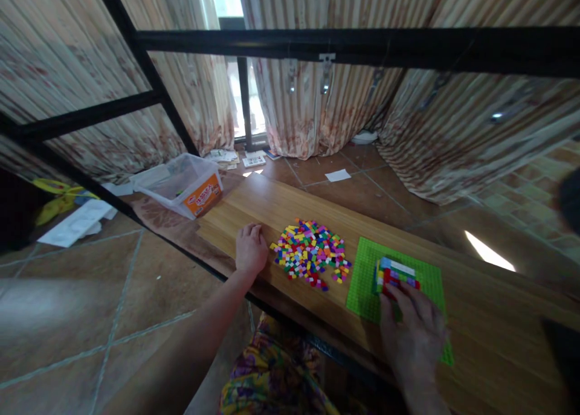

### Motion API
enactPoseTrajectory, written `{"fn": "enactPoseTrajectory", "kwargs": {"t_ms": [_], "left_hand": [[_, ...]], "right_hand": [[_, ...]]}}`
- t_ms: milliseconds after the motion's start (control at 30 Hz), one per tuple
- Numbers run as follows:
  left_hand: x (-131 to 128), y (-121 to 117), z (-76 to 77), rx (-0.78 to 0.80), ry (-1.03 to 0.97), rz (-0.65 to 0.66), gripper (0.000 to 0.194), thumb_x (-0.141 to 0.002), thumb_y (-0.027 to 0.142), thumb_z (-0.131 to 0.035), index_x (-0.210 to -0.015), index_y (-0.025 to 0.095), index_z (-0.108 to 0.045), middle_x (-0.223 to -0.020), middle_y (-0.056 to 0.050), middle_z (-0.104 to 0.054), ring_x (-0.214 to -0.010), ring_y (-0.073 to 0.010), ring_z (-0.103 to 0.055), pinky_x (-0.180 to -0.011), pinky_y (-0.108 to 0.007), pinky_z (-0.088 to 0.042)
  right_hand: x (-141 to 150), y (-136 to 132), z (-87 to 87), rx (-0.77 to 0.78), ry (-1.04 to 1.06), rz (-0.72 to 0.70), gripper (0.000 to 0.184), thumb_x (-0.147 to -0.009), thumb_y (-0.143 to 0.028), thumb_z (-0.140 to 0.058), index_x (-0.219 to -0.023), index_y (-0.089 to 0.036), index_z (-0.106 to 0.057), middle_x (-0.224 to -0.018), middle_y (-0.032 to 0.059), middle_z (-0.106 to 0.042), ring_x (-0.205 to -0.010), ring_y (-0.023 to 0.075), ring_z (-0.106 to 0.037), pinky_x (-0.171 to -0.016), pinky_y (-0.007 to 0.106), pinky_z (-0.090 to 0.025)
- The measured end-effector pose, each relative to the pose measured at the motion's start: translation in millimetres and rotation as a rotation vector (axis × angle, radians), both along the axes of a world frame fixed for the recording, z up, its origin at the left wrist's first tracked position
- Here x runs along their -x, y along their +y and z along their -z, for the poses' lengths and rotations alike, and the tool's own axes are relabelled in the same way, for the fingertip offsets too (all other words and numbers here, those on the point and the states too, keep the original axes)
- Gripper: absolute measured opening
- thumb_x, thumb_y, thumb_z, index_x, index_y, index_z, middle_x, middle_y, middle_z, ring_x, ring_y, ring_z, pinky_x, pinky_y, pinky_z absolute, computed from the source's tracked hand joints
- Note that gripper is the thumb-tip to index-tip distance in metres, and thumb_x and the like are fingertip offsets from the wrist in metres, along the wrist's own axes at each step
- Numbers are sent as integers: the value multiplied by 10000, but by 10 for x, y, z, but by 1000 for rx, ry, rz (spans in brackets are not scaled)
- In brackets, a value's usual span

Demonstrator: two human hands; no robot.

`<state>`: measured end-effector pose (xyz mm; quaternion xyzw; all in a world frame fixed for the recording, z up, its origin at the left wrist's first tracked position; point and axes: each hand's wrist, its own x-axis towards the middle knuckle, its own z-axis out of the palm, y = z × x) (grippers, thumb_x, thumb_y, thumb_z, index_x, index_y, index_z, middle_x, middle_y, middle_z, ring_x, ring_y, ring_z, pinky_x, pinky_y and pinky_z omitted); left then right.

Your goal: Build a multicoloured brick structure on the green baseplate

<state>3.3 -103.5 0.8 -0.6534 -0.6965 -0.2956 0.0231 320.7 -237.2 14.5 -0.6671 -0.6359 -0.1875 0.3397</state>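
My left hand [252, 249] rests on the wooden table by the left edge of a loose pile of small coloured toy building bricks [308, 249]. Its fingers are curled; whether anything lies under them is hidden. On the right, my right hand [414, 325] reaches over a green studded baseplate [362, 282]. Its thumb and fingers close on the near side of a small multicoloured brick structure [397, 269] standing on the plate. That structure shows white, light blue, red and purple bricks. My fingers cover its near part, and any single brick between them cannot be made out.
A clear plastic tub [176, 185] with an orange label stands at the table's far left end. The wooden table [272, 200] runs left to right. Black metal bars [317, 43] cross above, before striped curtains [290, 107]. Papers [338, 175] lie on the tiled floor.
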Motion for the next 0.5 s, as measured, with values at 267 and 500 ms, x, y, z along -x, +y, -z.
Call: {"fn": "enactPoseTrajectory", "kwargs": {"t_ms": [267, 500], "left_hand": [[-14, -10, -12, 12, 1, 2, 299, -860, 162, -445, -1083, 133, -641, -1117, -132, -627, -1071, -278, -541, -973, -433, -451], [-15, -12, -23, 29, -28, 15, 304, -861, 192, -448, -1091, 135, -639, -1135, -141, -616, -1095, -289, -530, -980, -447, -438]], "right_hand": [[646, 210, -136, 97, 225, -290, 173, -911, -256, -536, -986, -196, -680, -1009, 72, -687, -949, 203, -607, -887, 380, -469], [609, 242, 10, 251, 264, -127, 266, -919, -305, -473, -1023, -146, -661, -978, 118, -656, -888, 219, -596, -804, 360, -488]]}}
